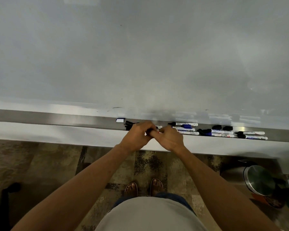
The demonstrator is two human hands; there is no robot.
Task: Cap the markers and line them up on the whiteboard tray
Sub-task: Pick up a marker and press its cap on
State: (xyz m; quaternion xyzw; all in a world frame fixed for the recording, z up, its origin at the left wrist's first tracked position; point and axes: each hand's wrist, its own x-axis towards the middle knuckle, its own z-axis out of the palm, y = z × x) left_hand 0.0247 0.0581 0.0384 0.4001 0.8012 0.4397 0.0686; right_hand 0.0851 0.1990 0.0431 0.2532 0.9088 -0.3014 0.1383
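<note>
A long metal whiteboard tray (65,120) runs under the whiteboard. My left hand (138,136) and my right hand (169,139) meet over its middle, both closed on one marker (154,131), mostly hidden by the fingers. Whether its cap is on I cannot tell. To the right, several white markers lie on the tray: one with a black cap (183,124), others with blue or black ends (222,132), and a pair at the far right (252,135). Loose black caps (222,127) and a loose blue cap (186,126) lie among them. Black caps (128,125) lie left of my hands.
A small white and blue eraser (120,120) sits on the tray left of my hands. Below the tray lies a patterned carpet (40,164). A steel bin (259,180) stands at the lower right, and a dark object (8,190) at the lower left.
</note>
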